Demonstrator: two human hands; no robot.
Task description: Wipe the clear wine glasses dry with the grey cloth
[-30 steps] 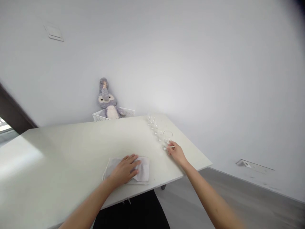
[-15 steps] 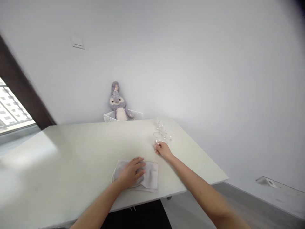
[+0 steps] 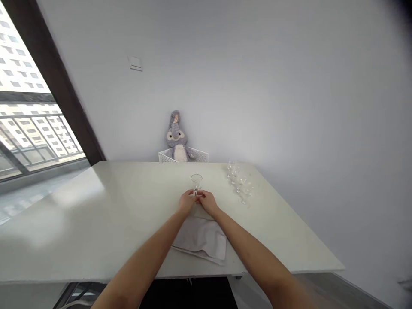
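A clear stemmed glass (image 3: 196,178) stands upright in front of me near the middle of the table, its round rim facing up. My left hand (image 3: 186,202) grips its lower part from the left, fingers closed at the stem and foot. From the right, my right hand (image 3: 207,201) closes its fingers on the same low part. The fingertips nearly meet and hide some of the base. Below the hands a folded pale grey cloth (image 3: 202,238) lies flat, partly covered by my forearms.
Several more clear stemmed glasses (image 3: 240,180) stand grouped at the right on the white table (image 3: 128,223). Behind the table's far edge, a grey plush toy (image 3: 177,139) sits in a white basket (image 3: 202,157) against the wall. A window is at the left.
My right hand has brought the glass leftward, away from the other glasses. My left hand has left the cloth and taken hold of the glass too. The view has turned left.
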